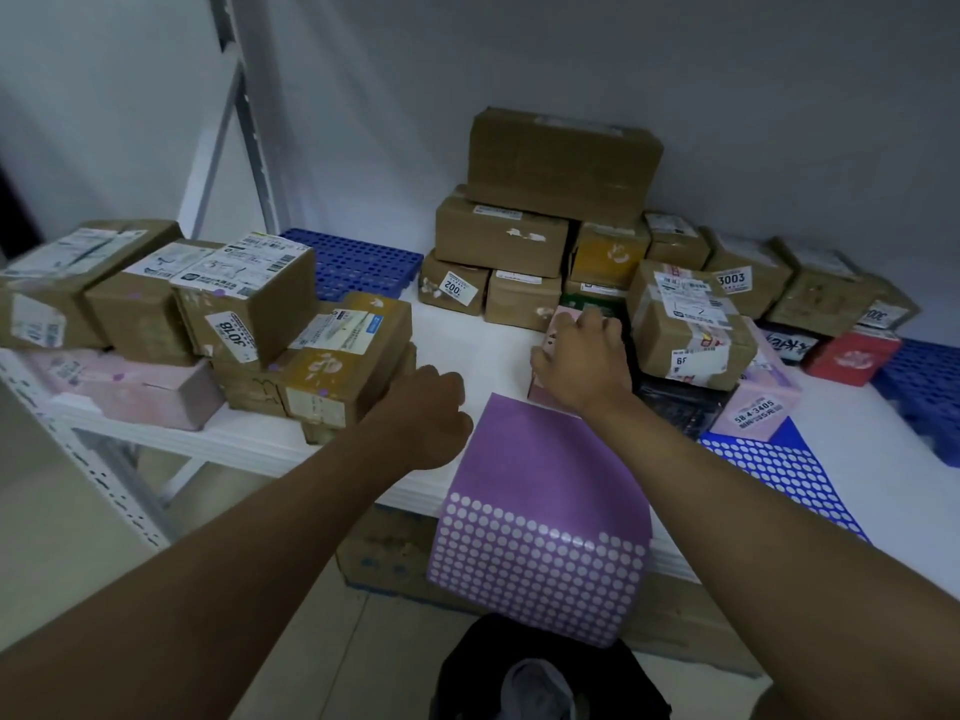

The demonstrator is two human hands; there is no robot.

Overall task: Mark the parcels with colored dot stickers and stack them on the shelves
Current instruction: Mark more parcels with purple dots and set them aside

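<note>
Pink parcel (558, 324) sits mid-shelf, just beyond the purple sticker sheet (545, 511); right hand (579, 363) curls over its top, gripping. Left hand (431, 418) hovers loosely curled, empty. Best lift straight up, clear of the taped box (691, 324) alongside.

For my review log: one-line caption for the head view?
Right hand grips a pink parcel beside the purple sticker sheet; left hand idle.
</note>
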